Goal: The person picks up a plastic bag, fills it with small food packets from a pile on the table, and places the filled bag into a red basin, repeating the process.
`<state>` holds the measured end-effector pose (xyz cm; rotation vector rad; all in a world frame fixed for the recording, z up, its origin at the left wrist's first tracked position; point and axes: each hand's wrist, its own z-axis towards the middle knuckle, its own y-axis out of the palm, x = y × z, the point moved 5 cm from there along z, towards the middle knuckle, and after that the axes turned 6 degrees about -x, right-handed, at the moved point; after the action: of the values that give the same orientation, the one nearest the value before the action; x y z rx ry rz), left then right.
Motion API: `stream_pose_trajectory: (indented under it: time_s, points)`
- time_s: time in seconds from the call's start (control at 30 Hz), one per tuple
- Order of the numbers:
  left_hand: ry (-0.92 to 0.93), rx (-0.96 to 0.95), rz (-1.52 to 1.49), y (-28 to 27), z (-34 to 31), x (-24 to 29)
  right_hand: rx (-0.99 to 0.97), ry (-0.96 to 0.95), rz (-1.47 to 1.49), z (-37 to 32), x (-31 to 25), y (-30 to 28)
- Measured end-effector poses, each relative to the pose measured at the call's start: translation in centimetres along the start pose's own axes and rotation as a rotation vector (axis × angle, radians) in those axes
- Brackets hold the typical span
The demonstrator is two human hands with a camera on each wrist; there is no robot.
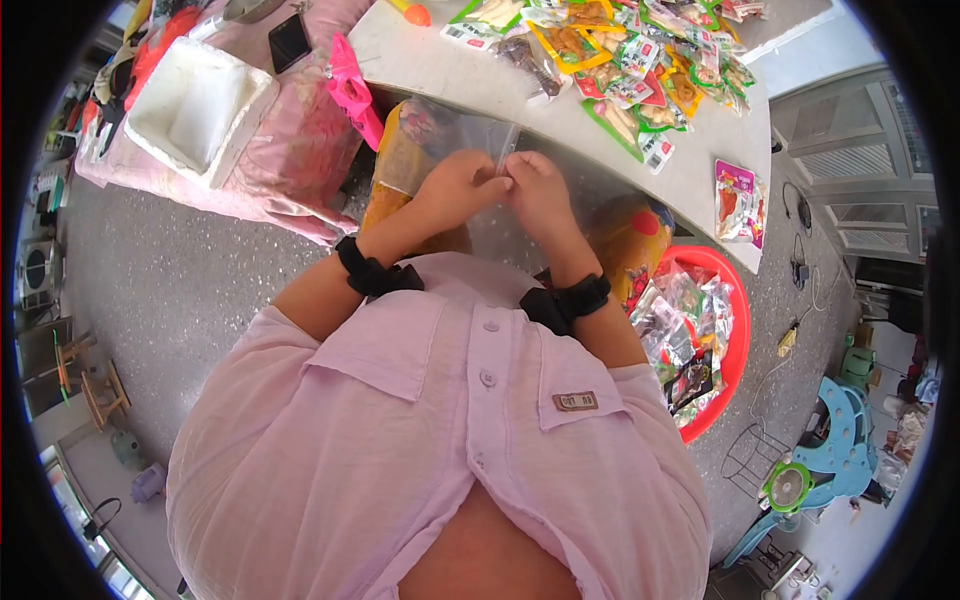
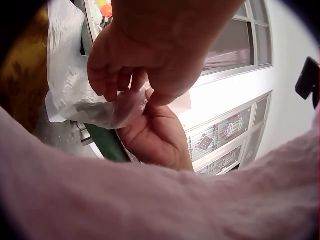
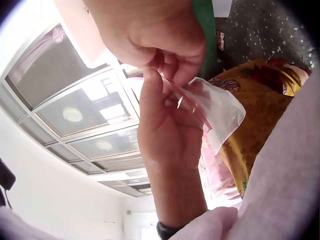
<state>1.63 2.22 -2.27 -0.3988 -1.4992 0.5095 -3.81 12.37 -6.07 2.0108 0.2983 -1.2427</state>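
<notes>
- Your left hand [image 1: 462, 187] and right hand [image 1: 541, 197] both pinch the clear zip bag [image 3: 222, 107] by its red strip [image 3: 202, 119], fingertips close together, probably to control the thin film.
- The bag is before your chest, near the tabletop [image 1: 450, 75], seemingly for a closer look.
- Snack packets [image 1: 570, 45] lie heaped there, apparently within reach.

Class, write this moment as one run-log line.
left hand: pinches clear plastic bag; right hand: pinches same bag; white table: snack packets; red tub: plastic packets inside
</notes>
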Motion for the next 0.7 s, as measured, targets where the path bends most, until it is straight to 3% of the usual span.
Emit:
stream_pose_trajectory:
  time_s: [0.07, 0.33, 0.63, 0.7]
  points:
    - [0.001, -0.006, 0.06, 0.0, -0.1, 0.1, -0.073, -0.015, 0.044, 0.4, 0.6, -0.3]
    - [0.108, 0.092, 0.071, 0.1, 0.1, -1.2, 0.002, 0.04, 0.018, -0.1, 0.1, 0.2]
    - [-0.138, -0.048, -0.24, 0.2, 0.2, -2.2, -0.027, 0.048, -0.103, -0.3, -0.1, 0.7]
    - [-0.111, -0.045, -0.258, 0.3, 0.2, -2.3, -0.022, 0.051, -0.129, -0.2, -0.2, 0.6]
